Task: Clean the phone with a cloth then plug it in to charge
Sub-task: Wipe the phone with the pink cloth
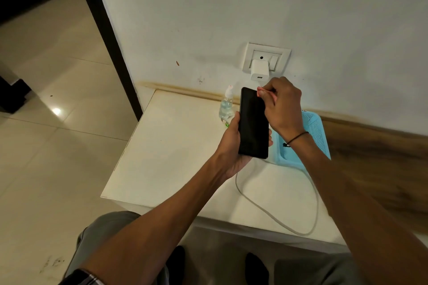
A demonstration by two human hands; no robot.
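Two hands, left hand [231,146] gripping black dark-screened phone [253,122], right hand [281,104] pinching plug at its top

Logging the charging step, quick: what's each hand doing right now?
Left hand: grips the phone.
Right hand: fingers pinched at the phone's top edge; what they hold cannot be told.

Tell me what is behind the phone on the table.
Behind the phone, a clear spray bottle stands at its left edge, a blue perforated basket at its right. The phone and right hand cover the tabletop between them.
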